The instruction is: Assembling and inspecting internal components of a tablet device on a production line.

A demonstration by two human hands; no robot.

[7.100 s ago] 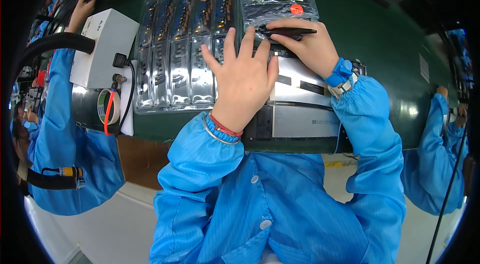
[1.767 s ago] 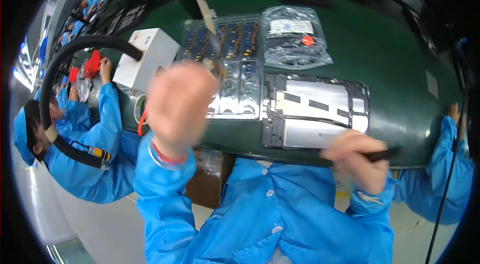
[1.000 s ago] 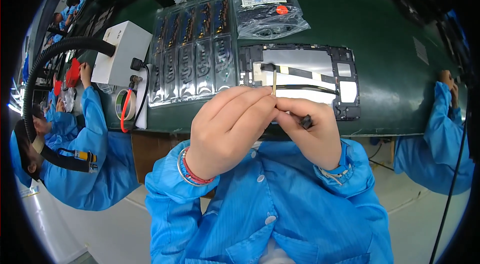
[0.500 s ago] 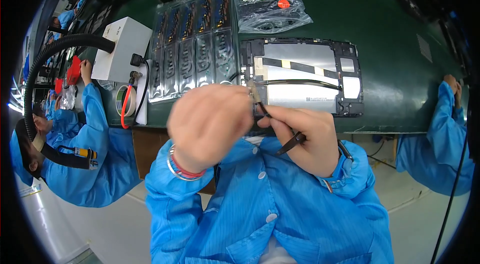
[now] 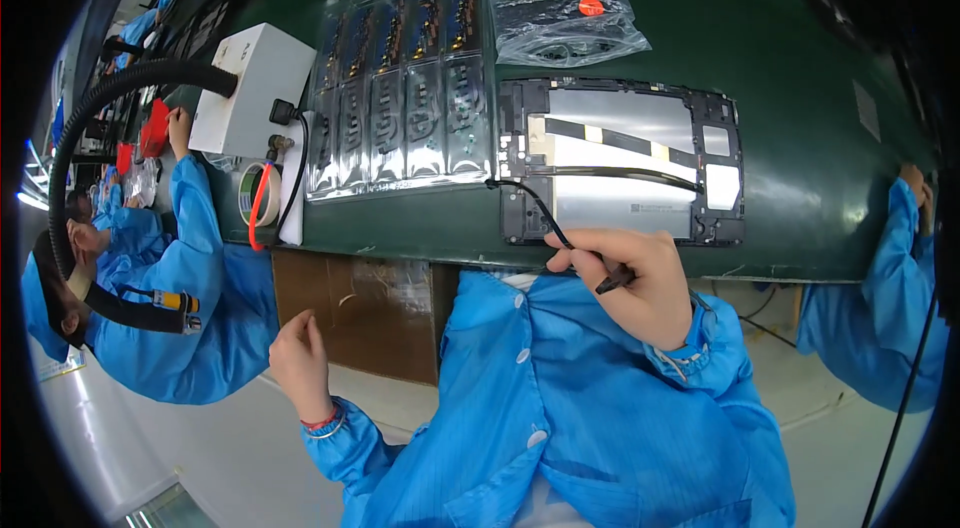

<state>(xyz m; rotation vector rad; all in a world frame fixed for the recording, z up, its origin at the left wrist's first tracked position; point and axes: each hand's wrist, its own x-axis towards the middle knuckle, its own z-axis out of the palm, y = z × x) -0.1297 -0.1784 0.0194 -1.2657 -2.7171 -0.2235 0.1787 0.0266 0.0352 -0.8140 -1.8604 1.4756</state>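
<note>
My right hand (image 5: 640,278) is in front of the near edge of a tablet-like device (image 5: 620,218). Its fingers close round a slender black tool (image 5: 615,280) with a blunt rear end. From the fingertips a thin, curved black length (image 5: 540,203) reaches up to the left corner of the device; whether it belongs to the tool I cannot tell. The device lies open, with a silver panel, a black frame and dark strips across it. My left hand (image 5: 302,363) hangs below the table edge at the left, thumb and forefinger drawn together; anything between them is too small to make out.
Clear plastic trays (image 5: 405,88) of small parts stand left of the device. Behind it lies a clear bag (image 5: 565,3) with a label. A white box (image 5: 250,93) with a black hose, a tape roll (image 5: 255,198) and a cardboard box (image 5: 355,313) are at left. Co-workers sit on both sides.
My left hand has left the device and moved down and left, past the table edge. My right hand has shifted slightly down and right, still holding the black tool.
</note>
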